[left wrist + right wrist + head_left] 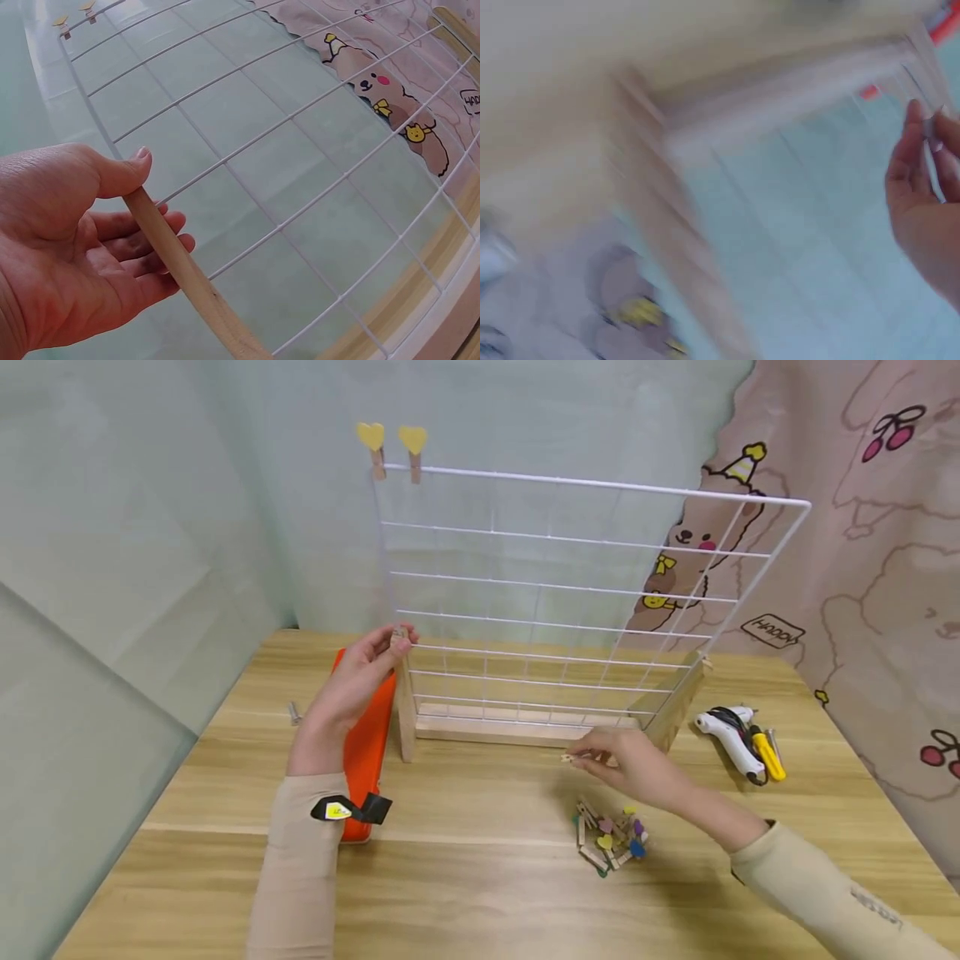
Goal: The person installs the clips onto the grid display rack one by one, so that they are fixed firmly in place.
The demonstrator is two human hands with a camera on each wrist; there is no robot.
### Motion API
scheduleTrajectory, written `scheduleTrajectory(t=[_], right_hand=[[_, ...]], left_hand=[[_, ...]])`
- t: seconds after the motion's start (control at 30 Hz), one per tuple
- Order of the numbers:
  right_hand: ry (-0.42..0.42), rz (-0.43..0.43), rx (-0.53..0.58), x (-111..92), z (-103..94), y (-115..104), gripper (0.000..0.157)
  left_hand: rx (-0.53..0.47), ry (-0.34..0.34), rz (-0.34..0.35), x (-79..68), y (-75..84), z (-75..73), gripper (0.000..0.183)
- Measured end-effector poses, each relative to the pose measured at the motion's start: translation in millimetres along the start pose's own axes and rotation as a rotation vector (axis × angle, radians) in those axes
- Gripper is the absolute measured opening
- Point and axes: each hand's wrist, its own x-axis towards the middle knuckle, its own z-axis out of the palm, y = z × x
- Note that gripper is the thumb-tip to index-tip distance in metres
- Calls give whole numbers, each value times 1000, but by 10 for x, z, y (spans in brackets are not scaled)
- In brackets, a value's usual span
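Observation:
My left hand grips the top of the left wooden post of a stand holding a white wire grid panel. In the left wrist view the thumb lies over the post, with the fingers behind it. Two clothespins with yellow hearts are clipped on the panel's top edge, at its left end. In front of the stand, my right hand pinches a small wooden clothespin between thumb and fingers. Below that hand lies a pile of small clothespins with coloured hearts. The right wrist view is blurred.
An orange-red flat case stands beside the left post. To the right lie a white glue gun and a yellow-handled tool. A small metal piece lies on the wooden table at left. Curtains hang behind.

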Motion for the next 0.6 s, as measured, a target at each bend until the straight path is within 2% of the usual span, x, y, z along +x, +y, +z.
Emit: scheduleTrajectory(t=[0.13,0.33,0.4,0.5,0.6], right_hand=[[29,-157,9,392,-387,-273,15],[142,-263,54,1020,-928,-741,14],[164,-257,103,1223,-1088,-873,15],[182,-192,153,1510,-1298,-1038,19],[223,-137,107,1755,-1449,-1160,23]], left_hand=[[-5,-2,3,25,-14,17,57],[-22,-4,1,32,-41,30,57],[-26,-4,6,28,-41,33,57],[-31,-6,14,24,-34,41,56],[-31,-10,21,21,-23,52,55]])
